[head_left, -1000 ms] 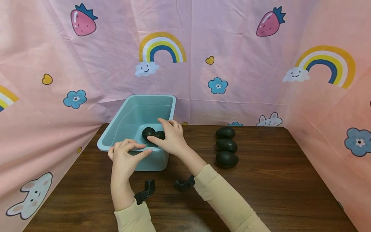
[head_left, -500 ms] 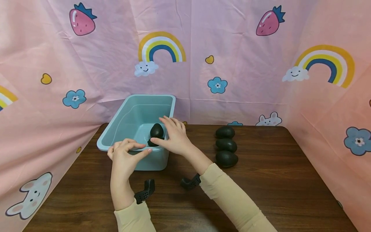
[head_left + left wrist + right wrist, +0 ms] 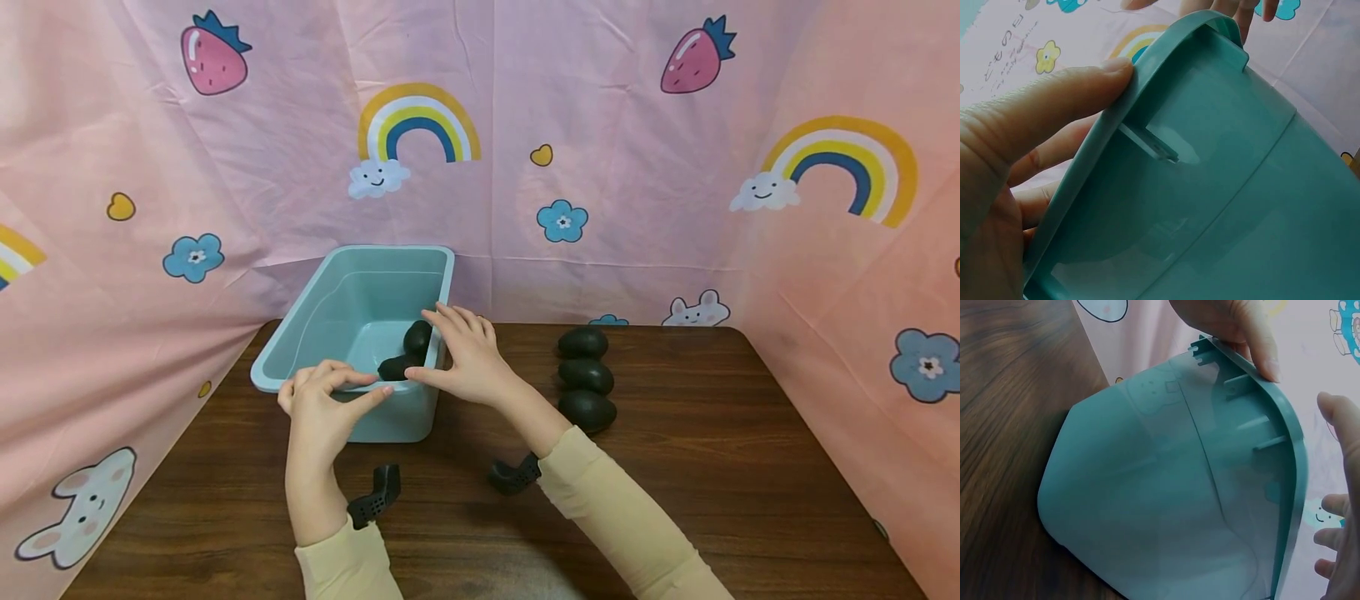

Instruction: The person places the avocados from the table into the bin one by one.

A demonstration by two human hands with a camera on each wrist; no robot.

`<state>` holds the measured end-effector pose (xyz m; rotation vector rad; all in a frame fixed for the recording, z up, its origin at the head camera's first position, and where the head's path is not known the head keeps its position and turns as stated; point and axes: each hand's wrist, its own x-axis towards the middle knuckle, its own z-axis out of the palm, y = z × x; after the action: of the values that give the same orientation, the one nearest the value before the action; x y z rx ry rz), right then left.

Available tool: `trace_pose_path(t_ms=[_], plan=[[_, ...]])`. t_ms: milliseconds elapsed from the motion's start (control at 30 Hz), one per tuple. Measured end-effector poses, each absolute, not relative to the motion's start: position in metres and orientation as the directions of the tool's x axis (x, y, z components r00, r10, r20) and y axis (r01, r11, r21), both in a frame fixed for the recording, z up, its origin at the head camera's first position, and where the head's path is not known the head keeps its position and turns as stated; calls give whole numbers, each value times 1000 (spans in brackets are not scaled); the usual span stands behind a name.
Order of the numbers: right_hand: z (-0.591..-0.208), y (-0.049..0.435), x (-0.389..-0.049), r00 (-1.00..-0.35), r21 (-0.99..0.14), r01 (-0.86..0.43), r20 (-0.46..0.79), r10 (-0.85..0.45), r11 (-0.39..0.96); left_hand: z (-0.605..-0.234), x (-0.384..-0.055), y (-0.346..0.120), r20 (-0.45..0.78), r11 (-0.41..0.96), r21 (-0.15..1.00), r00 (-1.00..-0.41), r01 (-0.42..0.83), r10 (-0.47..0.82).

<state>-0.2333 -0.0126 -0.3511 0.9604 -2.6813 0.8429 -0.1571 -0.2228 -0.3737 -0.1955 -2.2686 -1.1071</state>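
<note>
A light blue-green plastic bin stands on the left of the table. At its front rim my left hand holds on; in the left wrist view the thumb presses one side of the rim, with fingers behind it. My right hand is spread over the front right corner, fingers apart and holding nothing. Inside the bin lie two dark avocados, a front one and a back one, both partly hidden by the rim. The right wrist view shows my right fingers beside the rim.
Three more dark avocados, a far one, a middle one and a near one, lie in a column right of the bin on the brown wooden table. A pink patterned cloth encloses the back and sides.
My right hand has let go of an avocado inside the bin and drawn back to the right. The two avocados there rolled toward the bin's right side. The left hand stays put.
</note>
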Motion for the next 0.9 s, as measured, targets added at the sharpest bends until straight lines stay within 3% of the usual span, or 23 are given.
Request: trace_pose_path(t_ms=[400, 900], plan=[[-354, 4, -228, -752, -416, -659, 359, -552, 627, -373, -157, -223, 586, 647, 661, -800, 379, -130], [-362, 34, -220, -781, -454, -625, 381, -496, 635, -373, -157, -223, 566, 631, 686, -811, 363, -148]])
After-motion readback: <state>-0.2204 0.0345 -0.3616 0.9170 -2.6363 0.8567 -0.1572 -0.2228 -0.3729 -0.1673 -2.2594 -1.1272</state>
